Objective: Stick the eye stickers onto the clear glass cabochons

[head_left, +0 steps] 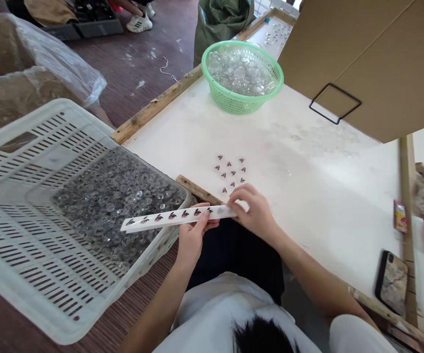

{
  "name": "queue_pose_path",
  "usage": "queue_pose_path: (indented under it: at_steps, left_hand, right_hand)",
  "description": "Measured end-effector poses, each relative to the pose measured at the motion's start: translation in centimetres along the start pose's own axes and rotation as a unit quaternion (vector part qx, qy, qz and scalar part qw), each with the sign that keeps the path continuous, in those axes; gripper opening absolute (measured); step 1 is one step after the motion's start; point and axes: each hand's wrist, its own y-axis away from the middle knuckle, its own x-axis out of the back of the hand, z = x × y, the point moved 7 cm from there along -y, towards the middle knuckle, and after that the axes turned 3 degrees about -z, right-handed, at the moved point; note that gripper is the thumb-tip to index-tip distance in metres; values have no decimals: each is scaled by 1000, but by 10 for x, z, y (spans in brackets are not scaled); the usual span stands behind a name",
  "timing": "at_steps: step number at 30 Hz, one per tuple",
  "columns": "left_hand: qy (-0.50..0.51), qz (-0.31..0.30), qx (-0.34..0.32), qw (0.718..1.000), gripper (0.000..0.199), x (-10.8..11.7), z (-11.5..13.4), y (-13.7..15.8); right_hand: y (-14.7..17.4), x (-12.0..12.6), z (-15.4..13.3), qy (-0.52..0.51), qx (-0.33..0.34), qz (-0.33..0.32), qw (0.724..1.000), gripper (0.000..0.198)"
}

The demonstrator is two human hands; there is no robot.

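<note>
My left hand (193, 235) grips a long white sticker strip (165, 218) from below, with the thumb on top. Small dark-and-pink printed figures run along the strip, and its right end looks blank. At that end my right hand (254, 211) is closed, thumb and finger pinching near the strip's edge. Whether a loose sticker is between those fingertips is hidden. Just beyond the right hand, several small pieces with the same figure (233, 172) lie grouped on the white tabletop (329, 196).
On my left a white plastic crate (68, 314) holds many small clear pieces (123, 196). A green basket (241, 104) of clear discs stands farther back. Cardboard (366, 63) overhangs the right rear. A phone (391, 282) lies near the wooden right edge.
</note>
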Motion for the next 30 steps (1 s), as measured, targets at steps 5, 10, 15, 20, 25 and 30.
queue_pose_path:
  at_steps: [5,10,15,20,25,30]
  left_hand:
    - [8,8,0,1000,35,5,1,-4]
    - [12,15,4,1000,38,9,-1,-8]
    - [11,22,8,1000,41,10,-2,-9]
    - [10,16,7,1000,41,10,-3,-10]
    - [9,7,5,1000,39,8,-1,-9]
    - [-11,7,-8,1000,36,10,5,-2]
  right_hand:
    - [-13,79,85,-27,-198,142,970,13]
    - [-12,98,139,39,-319,104,941,15]
    - [-18,90,144,121,-332,82,932,12]
    - [-28,73,135,231,-283,63,928,2]
    - [-38,46,116,213,-212,59,952,14]
    - [-41,34,92,201,-185,59,960,28]
